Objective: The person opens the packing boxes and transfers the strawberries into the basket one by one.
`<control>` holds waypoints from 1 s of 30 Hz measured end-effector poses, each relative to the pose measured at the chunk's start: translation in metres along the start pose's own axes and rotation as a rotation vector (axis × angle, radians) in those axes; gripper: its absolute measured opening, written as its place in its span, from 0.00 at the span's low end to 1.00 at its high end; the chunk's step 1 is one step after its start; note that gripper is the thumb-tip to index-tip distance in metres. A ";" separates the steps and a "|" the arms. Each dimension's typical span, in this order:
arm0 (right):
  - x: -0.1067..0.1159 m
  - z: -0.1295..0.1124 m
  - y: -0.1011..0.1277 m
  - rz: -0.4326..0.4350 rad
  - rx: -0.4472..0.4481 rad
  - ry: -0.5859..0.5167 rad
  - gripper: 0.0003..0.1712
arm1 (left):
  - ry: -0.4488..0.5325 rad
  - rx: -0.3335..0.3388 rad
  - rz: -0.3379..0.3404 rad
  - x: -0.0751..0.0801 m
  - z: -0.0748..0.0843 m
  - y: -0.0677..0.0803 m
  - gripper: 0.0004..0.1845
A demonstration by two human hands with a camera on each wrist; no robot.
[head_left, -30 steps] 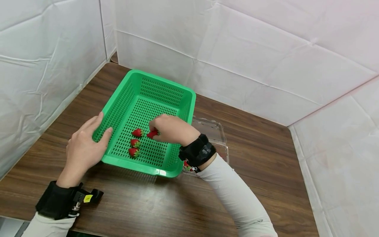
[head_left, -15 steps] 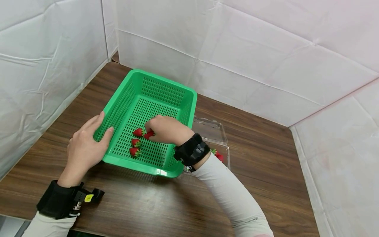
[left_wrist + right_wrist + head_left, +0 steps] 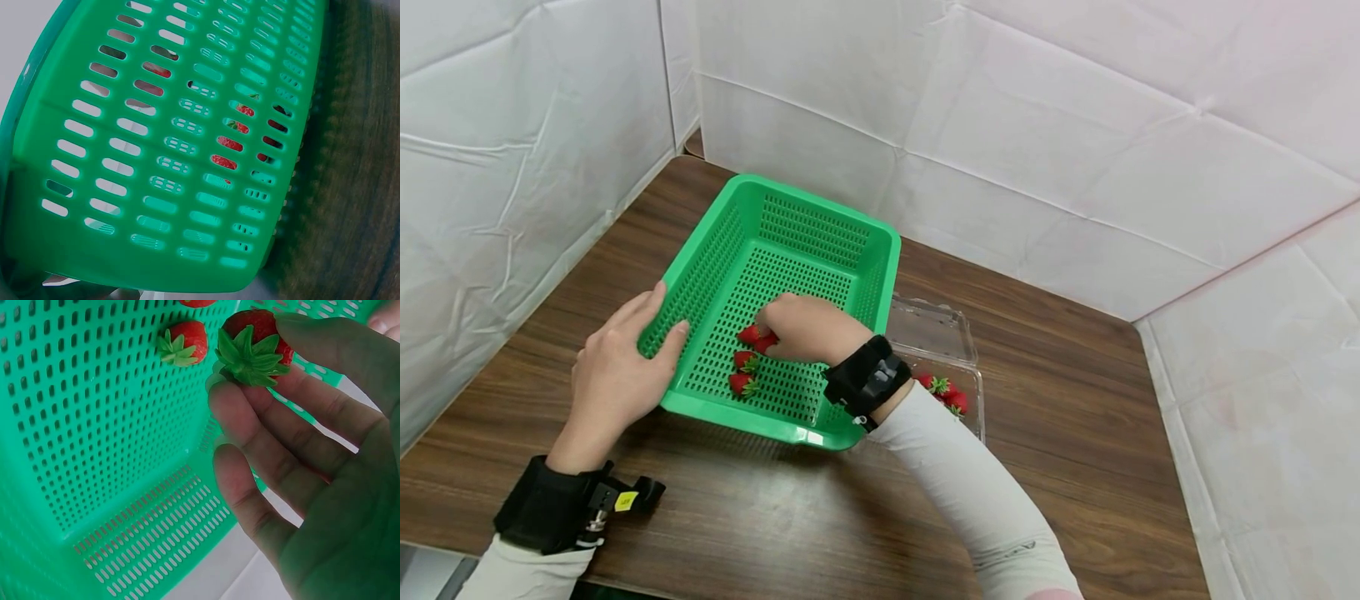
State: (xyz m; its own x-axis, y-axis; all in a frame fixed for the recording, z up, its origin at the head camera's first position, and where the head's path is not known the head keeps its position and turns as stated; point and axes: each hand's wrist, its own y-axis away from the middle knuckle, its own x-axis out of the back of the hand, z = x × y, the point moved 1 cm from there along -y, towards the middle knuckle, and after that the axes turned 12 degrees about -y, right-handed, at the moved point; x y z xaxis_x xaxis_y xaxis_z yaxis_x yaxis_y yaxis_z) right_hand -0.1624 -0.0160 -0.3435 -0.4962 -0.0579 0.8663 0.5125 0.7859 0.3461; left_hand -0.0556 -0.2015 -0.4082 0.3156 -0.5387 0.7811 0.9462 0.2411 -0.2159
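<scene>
In the head view my left hand grips the left wall of a green perforated plastic basket, thumb inside and fingers outside. My right hand reaches down into the basket and pinches a red strawberry between thumb and fingers, its green leaves showing in the right wrist view. The held berry is right beside another strawberry on the basket floor. Nearer to me lie two more, a middle strawberry and a front strawberry. Through the slots in the left wrist view, red fruit shows in the basket.
Right of the basket stands a clear plastic box with its lid folded back and several strawberries inside, partly hidden by my right arm. The wooden table meets white sheeting at the back and both sides.
My right hand has moved left across the basket with its strawberry, up to the far one of the row. More of the berries in the clear box now show. The left hand holds still.
</scene>
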 end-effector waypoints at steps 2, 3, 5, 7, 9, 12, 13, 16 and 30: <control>-0.001 0.000 -0.003 -0.004 -0.008 0.003 0.18 | -0.001 0.001 0.000 0.000 0.000 0.000 0.30; -0.002 0.001 -0.004 -0.005 -0.012 0.005 0.18 | -0.001 0.002 -0.001 0.000 0.000 0.000 0.30; -0.004 0.001 -0.006 -0.010 -0.019 0.003 0.17 | -0.003 0.001 -0.001 0.000 0.000 0.000 0.30; -0.005 0.000 -0.008 -0.020 -0.030 0.003 0.17 | -0.003 0.003 0.000 0.000 0.000 0.000 0.30; -0.006 -0.001 -0.010 -0.030 -0.038 0.013 0.15 | -0.002 0.004 0.000 0.000 0.000 0.001 0.30; -0.007 -0.002 -0.012 -0.043 -0.050 0.039 0.10 | -0.002 0.005 0.001 0.000 0.000 0.001 0.30; -0.008 -0.002 -0.013 -0.043 -0.054 0.050 0.07 | -0.003 0.005 0.000 0.000 0.000 0.001 0.30; -0.010 -0.003 -0.016 -0.035 -0.070 0.076 0.02 | -0.002 -0.004 0.004 0.000 0.000 0.001 0.30; -0.019 -0.007 -0.027 -0.005 -0.094 0.160 0.09 | -0.001 0.001 0.004 0.000 -0.001 -0.001 0.30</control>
State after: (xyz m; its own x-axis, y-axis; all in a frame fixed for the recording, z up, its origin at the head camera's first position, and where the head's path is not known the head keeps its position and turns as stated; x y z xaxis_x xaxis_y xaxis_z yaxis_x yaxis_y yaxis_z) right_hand -0.1621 -0.0400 -0.3667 -0.3854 -0.1649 0.9079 0.5771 0.7246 0.3766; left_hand -0.0561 -0.2024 -0.4086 0.3191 -0.5367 0.7811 0.9449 0.2438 -0.2185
